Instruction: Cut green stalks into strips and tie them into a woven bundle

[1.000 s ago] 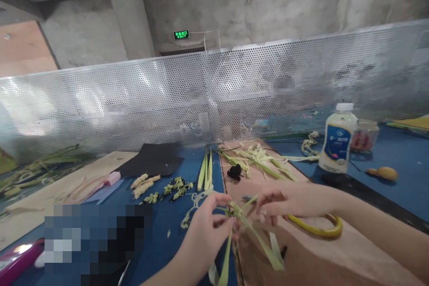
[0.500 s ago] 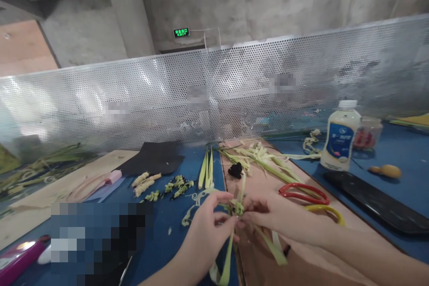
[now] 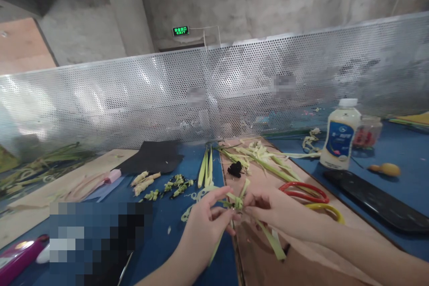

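Note:
A small knot of pale green leaf strips (image 3: 238, 203) is held up between my two hands, with loose ends sticking out above and below. My left hand (image 3: 214, 216) pinches it from the left, thumb and fingers closed on it. From the right, my right hand (image 3: 268, 205) grips it with bent fingers. One long strip end (image 3: 275, 242) hangs toward the lower right under my right hand. A black bundle (image 3: 235, 169) lies on the brown board just beyond the knot.
Knotted green pieces (image 3: 179, 184), cream pieces (image 3: 145, 182) and long leaves (image 3: 205, 170) lie beyond my left hand. Red-handled (image 3: 303, 191) and yellow (image 3: 325, 210) loops, a bottle (image 3: 341, 136) and a black case (image 3: 375, 201) are at right. A perforated metal screen (image 3: 167, 98) stands behind.
The knot has turned slightly and a short strip end now points up and right. The long strip that hung below my left hand has swung left and is mostly hidden.

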`<control>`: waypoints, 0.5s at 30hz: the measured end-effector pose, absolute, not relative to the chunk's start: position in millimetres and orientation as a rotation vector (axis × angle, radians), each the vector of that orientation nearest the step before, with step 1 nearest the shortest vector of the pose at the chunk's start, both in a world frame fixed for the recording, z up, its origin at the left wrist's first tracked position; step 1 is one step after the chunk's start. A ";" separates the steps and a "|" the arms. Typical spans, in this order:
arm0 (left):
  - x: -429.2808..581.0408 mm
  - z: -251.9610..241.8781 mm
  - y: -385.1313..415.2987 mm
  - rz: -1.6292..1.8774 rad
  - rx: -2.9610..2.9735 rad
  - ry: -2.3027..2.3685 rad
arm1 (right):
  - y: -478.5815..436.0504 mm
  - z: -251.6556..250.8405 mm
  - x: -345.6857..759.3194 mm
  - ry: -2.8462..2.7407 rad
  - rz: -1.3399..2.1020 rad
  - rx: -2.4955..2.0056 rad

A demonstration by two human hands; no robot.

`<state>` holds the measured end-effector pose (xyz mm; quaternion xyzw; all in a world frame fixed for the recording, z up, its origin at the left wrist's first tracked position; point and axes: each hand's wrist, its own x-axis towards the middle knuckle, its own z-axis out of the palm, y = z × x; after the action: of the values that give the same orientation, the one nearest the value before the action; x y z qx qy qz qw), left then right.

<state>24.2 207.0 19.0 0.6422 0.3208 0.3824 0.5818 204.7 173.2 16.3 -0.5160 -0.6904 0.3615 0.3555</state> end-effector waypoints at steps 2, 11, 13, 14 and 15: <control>24.0 16.9 207.4 0.905 1.486 0.761 | 172.7 17.9 205.0 -1.814 0.910 -1.328; 21.6 15.4 210.4 0.917 1.489 0.733 | 166.4 34.2 203.0 -1.807 0.955 -1.286; 21.5 16.5 209.9 0.915 1.483 0.716 | 166.2 32.4 204.7 -1.772 1.007 -1.226; 21.6 17.2 209.4 0.911 1.484 0.707 | 166.1 30.6 205.5 -1.753 1.034 -1.179; 21.8 17.9 208.7 0.904 1.489 0.695 | 166.0 28.6 206.0 -1.737 1.056 -1.133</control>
<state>21.8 208.7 17.9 0.6402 0.2987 0.3887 0.5915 206.0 166.0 28.6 -0.4469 -0.6853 0.4166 0.3962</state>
